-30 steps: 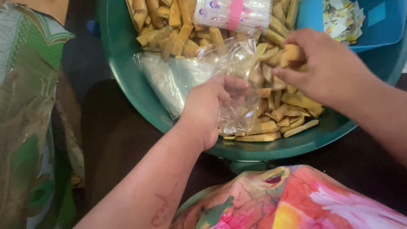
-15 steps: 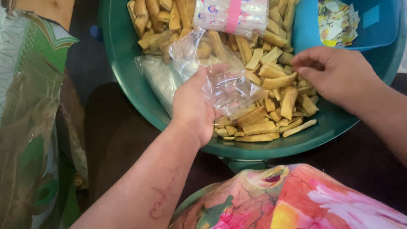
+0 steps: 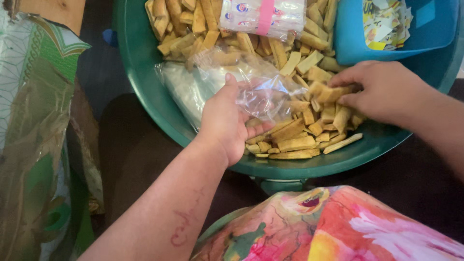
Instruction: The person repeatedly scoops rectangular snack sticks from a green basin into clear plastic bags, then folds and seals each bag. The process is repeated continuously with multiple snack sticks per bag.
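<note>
While the left hand (image 3: 227, 121) pinches the edge of a clear plastic bag (image 3: 263, 89) and holds it above the heap, the right hand (image 3: 386, 92) closes its fingers on a cluster of tan snack sticks (image 3: 328, 92) just beside the bag's mouth. Both hands work inside a large green basin (image 3: 145, 87), which is filled with loose sticks (image 3: 290, 142). A bundle of folded bags bound by a pink band (image 3: 263, 17) lies on the far pile. A blue tub (image 3: 430, 29) resting in the basin contains small printed paper slips (image 3: 384, 21).
</note>
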